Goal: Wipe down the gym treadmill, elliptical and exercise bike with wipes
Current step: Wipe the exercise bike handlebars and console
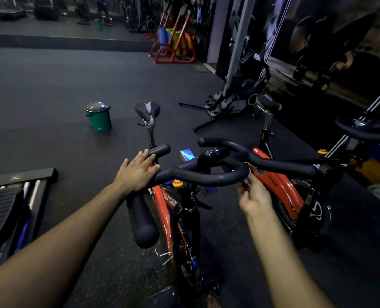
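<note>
— Two bare forearms come in from the bottom edge. What are the hands doing?
— Left hand [138, 172] lies flat, fingers spread, on the left end of the black handlebar [206, 176]. Right hand [254, 194] is under the bar's right bend, fingers curled around something small and pale; what it is cannot be told
— And the exercise bike [173, 210]?
— It stands right in front of the person: orange frame with white lettering, black padded bars, a black and grey saddle [148, 111] beyond them, a small lit screen [187, 154] at the middle
— How many bikes?
— Two orange ones for sure, the second bike [282, 192] just to the right. One green bucket [99, 117] sits on the dark floor [40, 85] further off
</note>
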